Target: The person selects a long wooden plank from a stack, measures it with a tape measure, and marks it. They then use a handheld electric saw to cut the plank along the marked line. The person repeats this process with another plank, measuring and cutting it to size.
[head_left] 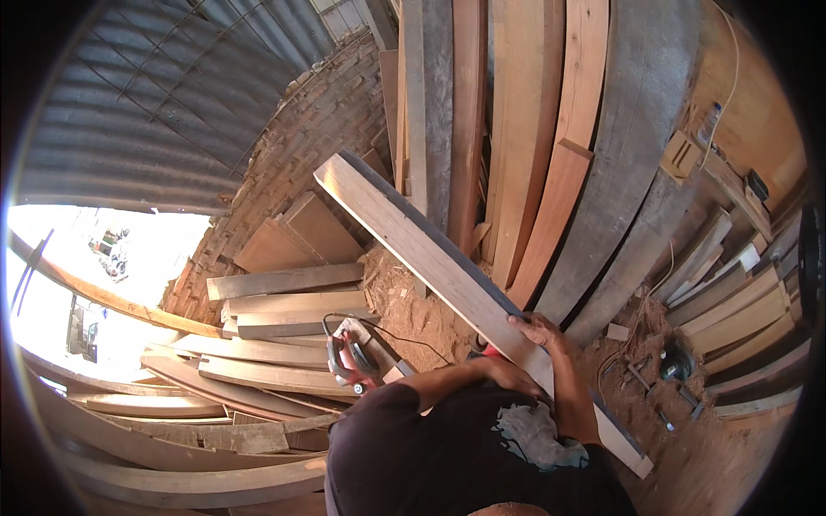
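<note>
Ref pt = the red power tool (354,354), corded, L of the person. The long beam (430,258) was right of the tool & held in the hands. R hand (540,331) was farther from the tool, on the beam's dark edge; fingers bent over that edge & close together, tips on the pale face, so it looked clamped on. L hand (518,377) was nearer the tool, at the beam's opposite long edge; its fingers were blurred & partly hidden, so can't tell if spread or pressed tog. L forearm came across from the tool's side; R forearm crossed over the beam farther right of the tool.

From R fingers, most of the beam's length ran off fwd & left, to an end beyond the tool; the shorter part ran back past the forearm to an end well right of the tool & closer to the body. So long axis = diagonal, far-left to near-right, w/ hands nearer the near end. Pale broad face turned up, dark edge away from the tool.

Also: stacked boards (284,318) lay left of the tool, sawdust (404,297) just beyond & right of it, tall planks (516,129) well beyond it, approx upright.
</note>
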`<state>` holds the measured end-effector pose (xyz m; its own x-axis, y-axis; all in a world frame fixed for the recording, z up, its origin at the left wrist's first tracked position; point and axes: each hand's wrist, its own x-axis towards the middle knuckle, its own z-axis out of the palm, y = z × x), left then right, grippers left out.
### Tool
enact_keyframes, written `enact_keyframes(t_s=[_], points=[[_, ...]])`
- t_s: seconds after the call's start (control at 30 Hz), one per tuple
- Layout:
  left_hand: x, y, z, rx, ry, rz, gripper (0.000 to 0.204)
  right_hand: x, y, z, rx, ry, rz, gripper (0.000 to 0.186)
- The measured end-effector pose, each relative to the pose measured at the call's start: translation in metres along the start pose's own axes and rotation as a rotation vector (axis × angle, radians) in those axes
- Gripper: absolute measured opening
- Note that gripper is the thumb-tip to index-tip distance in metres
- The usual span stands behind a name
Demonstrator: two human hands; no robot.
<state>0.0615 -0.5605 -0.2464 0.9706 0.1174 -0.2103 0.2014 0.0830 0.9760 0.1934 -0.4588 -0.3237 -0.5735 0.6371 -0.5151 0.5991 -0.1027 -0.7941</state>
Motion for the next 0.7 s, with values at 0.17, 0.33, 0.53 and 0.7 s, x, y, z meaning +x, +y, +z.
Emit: enact_keyframes(t_s=[0.17,0.33,0.53,0.7], points=[[-0.180,-0.042,0.000,-0.992,0.519,0.368,0.049,-0.021,-0.004,0.005,-0.048,0.189,0.000,0.094],[-0.207,-0.006,-0.071,-0.949,1.711,0.766,0.068,-0.021,0.008,0.006,-0.006,0.174,-0.074,0.078],[-0.161,0.052,-0.117,-0.792,1.651,0.909,0.077,-0.081,-0.026,-0.024,-0.066,0.508,-0.070,0.061],[-0.096,0.131,-0.162,-0.815,1.383,0.925,0.080,-0.164,-0.045,-0.096,-0.155,0.786,-0.051,0.062]])
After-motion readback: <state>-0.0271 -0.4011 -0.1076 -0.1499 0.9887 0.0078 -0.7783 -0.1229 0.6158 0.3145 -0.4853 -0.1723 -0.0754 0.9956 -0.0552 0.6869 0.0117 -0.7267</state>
